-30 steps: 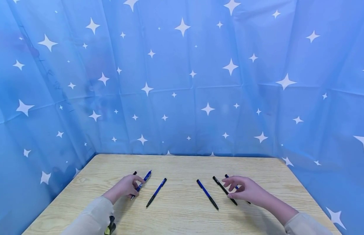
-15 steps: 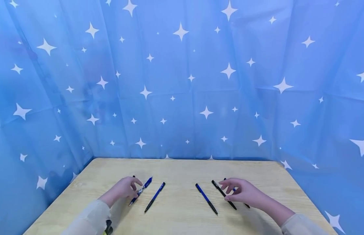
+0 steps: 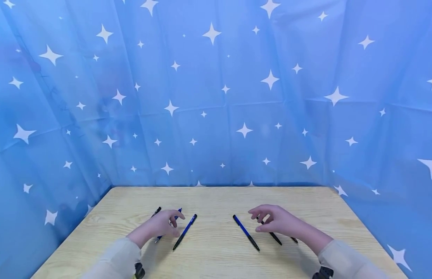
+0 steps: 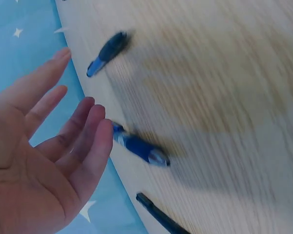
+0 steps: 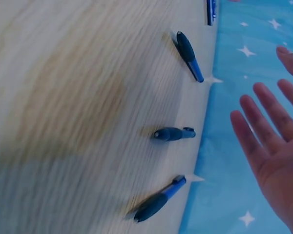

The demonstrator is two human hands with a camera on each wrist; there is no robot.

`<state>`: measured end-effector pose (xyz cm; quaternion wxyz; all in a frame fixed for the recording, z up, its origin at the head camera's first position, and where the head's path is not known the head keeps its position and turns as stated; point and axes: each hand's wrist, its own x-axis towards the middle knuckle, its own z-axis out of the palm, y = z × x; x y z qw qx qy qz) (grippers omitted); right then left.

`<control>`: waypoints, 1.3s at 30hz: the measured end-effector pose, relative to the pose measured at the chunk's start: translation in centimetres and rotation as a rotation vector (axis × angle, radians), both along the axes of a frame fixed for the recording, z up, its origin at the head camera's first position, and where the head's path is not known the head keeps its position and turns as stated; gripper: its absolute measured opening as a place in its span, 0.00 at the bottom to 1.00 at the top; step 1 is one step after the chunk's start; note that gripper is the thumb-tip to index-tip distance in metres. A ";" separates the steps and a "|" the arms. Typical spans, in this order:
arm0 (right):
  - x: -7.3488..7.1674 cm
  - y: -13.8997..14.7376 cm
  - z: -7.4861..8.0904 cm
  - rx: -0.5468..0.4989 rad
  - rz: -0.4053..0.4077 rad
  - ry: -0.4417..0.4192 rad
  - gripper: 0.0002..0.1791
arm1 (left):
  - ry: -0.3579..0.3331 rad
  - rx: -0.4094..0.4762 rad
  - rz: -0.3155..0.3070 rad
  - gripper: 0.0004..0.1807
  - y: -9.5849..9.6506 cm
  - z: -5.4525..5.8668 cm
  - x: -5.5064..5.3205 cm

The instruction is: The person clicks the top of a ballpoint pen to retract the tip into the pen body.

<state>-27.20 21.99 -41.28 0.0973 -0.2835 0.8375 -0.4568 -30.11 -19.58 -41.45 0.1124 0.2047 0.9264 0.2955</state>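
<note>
My left hand (image 3: 164,224) hovers with loosely bent fingers over a blue pen with a silver tip (image 4: 142,147), partly covering it in the head view. Just right of its fingertips lies a blue pen with a black grip (image 3: 185,232); a black pen (image 3: 156,211) lies behind the wrist. Nothing is held. My right hand (image 3: 277,221) hangs above a black pen (image 5: 173,134), fingers spread and holding nothing. To its left lies another blue pen with a black grip (image 3: 246,232). The outermost blue pen (image 5: 159,199) is mostly hidden under the hand in the head view.
All the pens lie on a light wood table (image 3: 216,263), slanting in two groups with a gap between. A blue curtain with white stars (image 3: 216,97) stands behind the table's far edge and along both sides.
Both hands have moved inward: the left to the right, from the outer pens toward the inner one, the right to the left. The pens have stayed where they lie.
</note>
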 end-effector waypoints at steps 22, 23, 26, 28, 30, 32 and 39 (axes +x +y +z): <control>-0.7 -3.7 -0.8 0.057 0.099 -0.039 0.25 | -0.156 0.023 -0.148 0.28 2.2 -1.9 -0.2; -0.7 -3.8 -0.8 0.059 0.096 -0.037 0.24 | -0.161 0.024 -0.144 0.28 2.2 -1.8 -0.1; -0.7 -4.0 -0.8 0.062 0.096 -0.035 0.24 | -0.183 0.018 -0.138 0.28 2.4 -1.7 0.0; -0.6 -4.1 -0.7 0.057 0.097 -0.041 0.24 | -0.186 0.012 -0.136 0.28 2.5 -1.6 0.0; -0.5 -4.2 -0.6 0.053 0.097 -0.049 0.24 | -0.192 0.003 -0.134 0.28 2.7 -1.5 0.1; -0.5 -4.2 -0.5 0.051 0.095 -0.059 0.24 | -0.190 -0.011 -0.131 0.29 2.8 -1.4 0.1; -0.7 -4.6 0.3 0.018 0.090 -0.052 0.25 | -0.174 -0.024 -0.120 0.31 3.7 -0.6 0.3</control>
